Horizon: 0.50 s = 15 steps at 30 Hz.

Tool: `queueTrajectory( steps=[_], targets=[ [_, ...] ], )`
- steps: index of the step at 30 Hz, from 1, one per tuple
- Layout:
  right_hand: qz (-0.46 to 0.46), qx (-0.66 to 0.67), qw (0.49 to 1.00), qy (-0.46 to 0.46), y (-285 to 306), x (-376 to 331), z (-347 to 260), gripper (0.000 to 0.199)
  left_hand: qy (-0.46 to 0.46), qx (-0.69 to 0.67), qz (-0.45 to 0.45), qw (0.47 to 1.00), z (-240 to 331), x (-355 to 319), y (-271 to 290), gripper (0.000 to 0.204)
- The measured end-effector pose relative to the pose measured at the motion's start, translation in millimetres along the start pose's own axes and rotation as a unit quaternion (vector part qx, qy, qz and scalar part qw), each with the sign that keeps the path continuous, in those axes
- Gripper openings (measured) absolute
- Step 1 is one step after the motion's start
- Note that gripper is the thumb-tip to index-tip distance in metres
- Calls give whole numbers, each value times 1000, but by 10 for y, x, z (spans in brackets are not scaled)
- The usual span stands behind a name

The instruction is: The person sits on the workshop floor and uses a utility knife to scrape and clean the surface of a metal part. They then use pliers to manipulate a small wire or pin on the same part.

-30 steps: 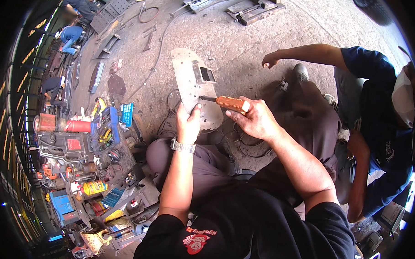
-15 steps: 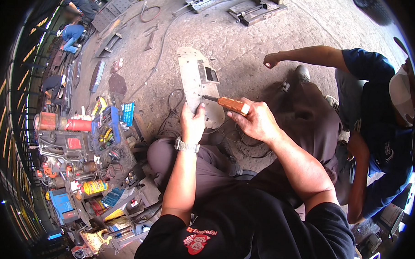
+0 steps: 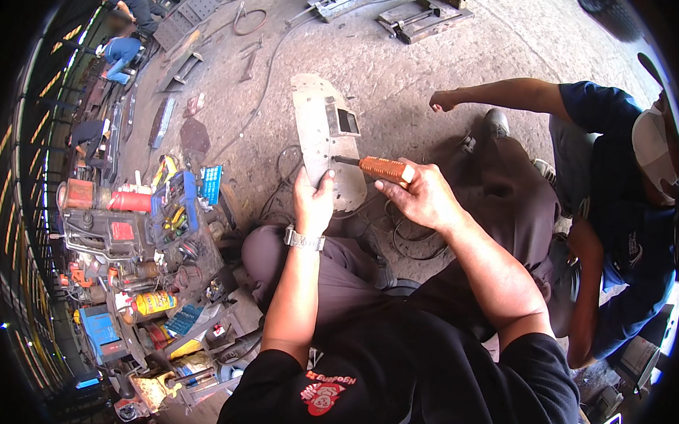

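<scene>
From where I stand, the person is seated low on the concrete floor, holding a pale welding shield out in front, just beyond the left knee. It is a flat sheet with rounded ends, small holes dotted along it and a framed rectangular window toward its right edge.

The left hand grips the near end of the shield, thumb laid on the facing side, the other fingers hidden behind. A metal-banded wristwatch sits on that wrist. The right hand is closed about the butt end of a ribbed orange-brown handle, its thumb stretched out just below. A dark shaft runs leftward from the handle to the shield's face, right of the left thumb; I can't tell whether its tip sits in a hole.

Close by on the right, a co-worker in a dark blue shirt and pale cap crouches, one arm reaching out over the floor. To the person's left lies a jumble of gear: an open blue tool case, a yellow bottle and a blue box. A metal frame rests farther off.
</scene>
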State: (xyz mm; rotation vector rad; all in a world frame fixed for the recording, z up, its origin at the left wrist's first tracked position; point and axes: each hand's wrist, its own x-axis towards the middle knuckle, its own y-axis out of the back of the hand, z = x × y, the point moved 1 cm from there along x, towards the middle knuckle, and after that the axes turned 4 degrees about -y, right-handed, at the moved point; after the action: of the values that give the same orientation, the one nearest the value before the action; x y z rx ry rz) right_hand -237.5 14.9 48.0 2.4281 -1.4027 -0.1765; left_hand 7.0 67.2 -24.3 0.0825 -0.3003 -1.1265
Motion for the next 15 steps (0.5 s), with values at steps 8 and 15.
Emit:
queueTrajectory(
  steps=[8,15],
  targets=[
    [7,46,999,21,-32,26,104,31,-45,-4,-9,999,-33,4,8,29],
    [-9,28,1000,-6,-34,32,107,31,3,0,-25,1000,86,-20,31,32]
  ],
)
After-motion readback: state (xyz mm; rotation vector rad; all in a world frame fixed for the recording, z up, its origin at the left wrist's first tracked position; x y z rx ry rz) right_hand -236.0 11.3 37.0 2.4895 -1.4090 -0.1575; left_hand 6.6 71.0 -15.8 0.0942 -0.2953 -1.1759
